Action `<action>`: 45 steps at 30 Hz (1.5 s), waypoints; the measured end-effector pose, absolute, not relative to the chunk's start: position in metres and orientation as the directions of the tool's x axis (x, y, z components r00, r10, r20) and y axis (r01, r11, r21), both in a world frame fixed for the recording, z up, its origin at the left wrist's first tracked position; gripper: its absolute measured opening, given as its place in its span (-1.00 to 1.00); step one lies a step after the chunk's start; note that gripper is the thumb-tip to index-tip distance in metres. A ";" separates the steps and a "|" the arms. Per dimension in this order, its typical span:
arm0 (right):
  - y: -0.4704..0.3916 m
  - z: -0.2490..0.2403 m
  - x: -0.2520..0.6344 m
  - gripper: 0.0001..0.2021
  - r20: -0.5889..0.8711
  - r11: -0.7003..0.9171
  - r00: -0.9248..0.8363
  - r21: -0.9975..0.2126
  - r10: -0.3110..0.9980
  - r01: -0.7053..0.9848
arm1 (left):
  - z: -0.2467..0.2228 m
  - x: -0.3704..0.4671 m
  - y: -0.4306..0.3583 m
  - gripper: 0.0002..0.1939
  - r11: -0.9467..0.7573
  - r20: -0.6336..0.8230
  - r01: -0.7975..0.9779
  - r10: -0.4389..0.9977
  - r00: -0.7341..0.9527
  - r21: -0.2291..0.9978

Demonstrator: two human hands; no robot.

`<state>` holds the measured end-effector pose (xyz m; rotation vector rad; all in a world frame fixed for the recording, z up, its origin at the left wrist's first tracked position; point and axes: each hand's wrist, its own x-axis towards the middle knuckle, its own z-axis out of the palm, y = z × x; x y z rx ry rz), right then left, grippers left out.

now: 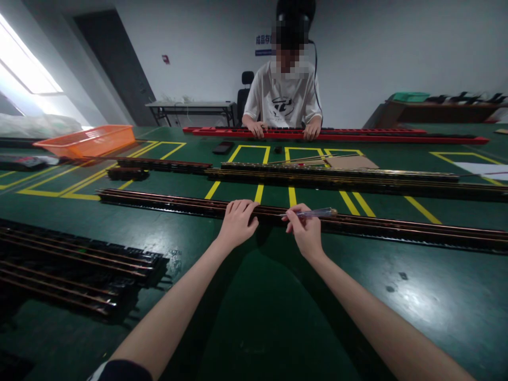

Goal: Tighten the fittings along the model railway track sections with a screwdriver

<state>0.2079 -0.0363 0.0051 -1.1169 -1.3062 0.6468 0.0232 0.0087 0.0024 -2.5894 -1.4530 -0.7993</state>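
A long black strip with copper-coloured bars [381, 225] lies across the green table in front of me. My left hand [237, 222] is closed over the strip's near edge, its fingers curled across the top and the thumb on my side. A screwdriver with a clear handle [317, 212] is pinched in my right hand [305, 230]. Its handle points right, and its thin shaft points left along the strip, toward my left hand. Whether the tip touches the strip is too small to make out.
More black strips [337, 177] lie farther back, and stacked ones [75, 264] sit at the left. An orange basket [91, 142] stands back left. Cardboard [351, 162] lies beyond the strips. Opposite, a person [281, 100] has both hands on a long red strip [357, 136].
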 end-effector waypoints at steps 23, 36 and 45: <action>-0.037 0.006 0.207 -0.82 0.401 0.364 0.221 -0.912 0.889 0.189 | 0.000 0.029 0.009 -0.70 -0.510 0.537 0.857 0.743 0.400 0.067; -0.037 0.007 0.206 -0.80 0.401 0.360 0.235 -0.912 0.886 0.197 | -0.001 0.031 0.008 -0.72 -0.498 0.550 0.867 0.734 0.399 0.036; -0.038 0.008 0.206 -0.78 0.402 0.357 0.230 -0.909 0.886 0.213 | 0.002 0.032 0.006 -0.70 -0.493 0.519 0.869 0.753 0.404 0.039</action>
